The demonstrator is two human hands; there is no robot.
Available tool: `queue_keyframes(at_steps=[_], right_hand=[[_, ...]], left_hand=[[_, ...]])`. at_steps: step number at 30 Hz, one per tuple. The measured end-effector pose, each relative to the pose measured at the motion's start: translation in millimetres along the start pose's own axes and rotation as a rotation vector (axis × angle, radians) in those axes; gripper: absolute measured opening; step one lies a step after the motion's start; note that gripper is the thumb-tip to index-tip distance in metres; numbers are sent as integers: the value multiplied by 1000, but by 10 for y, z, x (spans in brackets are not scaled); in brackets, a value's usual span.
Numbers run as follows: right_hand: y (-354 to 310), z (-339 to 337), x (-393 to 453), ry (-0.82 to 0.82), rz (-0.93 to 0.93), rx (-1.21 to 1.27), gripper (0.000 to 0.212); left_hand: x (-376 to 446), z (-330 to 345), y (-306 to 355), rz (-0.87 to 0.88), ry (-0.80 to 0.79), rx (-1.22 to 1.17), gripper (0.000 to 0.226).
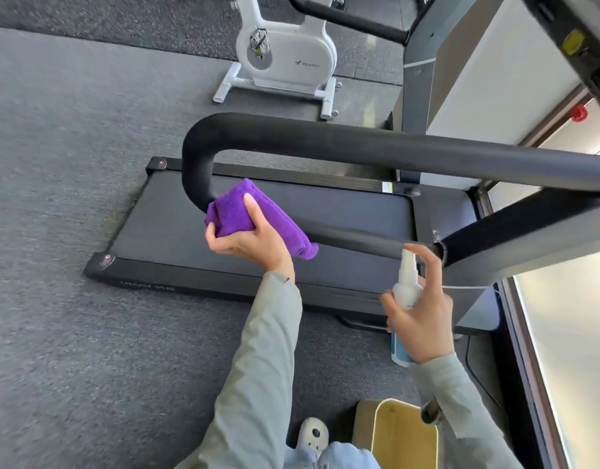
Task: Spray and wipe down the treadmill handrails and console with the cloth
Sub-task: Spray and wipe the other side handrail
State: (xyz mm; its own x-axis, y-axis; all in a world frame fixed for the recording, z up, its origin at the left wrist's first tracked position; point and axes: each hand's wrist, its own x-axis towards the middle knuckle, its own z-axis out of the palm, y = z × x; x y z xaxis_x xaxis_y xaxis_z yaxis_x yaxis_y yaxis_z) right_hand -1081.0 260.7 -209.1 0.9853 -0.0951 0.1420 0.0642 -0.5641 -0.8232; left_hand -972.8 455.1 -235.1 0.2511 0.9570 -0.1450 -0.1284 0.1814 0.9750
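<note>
The left hand (254, 236) grips the folded purple cloth (254, 220) around the near bar of the black handrail (325, 137), just below its left bend. To the right, the right hand (422, 313) holds the spray bottle (407, 282) upright, forefinger over the nozzle, close to the rail.
</note>
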Motion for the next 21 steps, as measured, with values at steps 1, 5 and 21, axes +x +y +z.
queue_keyframes(at_steps=[1, 5, 21], right_hand=[[26, -11, -1, -3, 10, 1, 71], [101, -37, 45, -11, 15, -18, 70], [50, 106, 379, -46, -132, -53, 68]], left_hand=[[34, 43, 15, -42, 22, -40, 79], [49, 135, 5, -201, 91, -79, 95], [414, -63, 26, -44, 60, -116, 68]])
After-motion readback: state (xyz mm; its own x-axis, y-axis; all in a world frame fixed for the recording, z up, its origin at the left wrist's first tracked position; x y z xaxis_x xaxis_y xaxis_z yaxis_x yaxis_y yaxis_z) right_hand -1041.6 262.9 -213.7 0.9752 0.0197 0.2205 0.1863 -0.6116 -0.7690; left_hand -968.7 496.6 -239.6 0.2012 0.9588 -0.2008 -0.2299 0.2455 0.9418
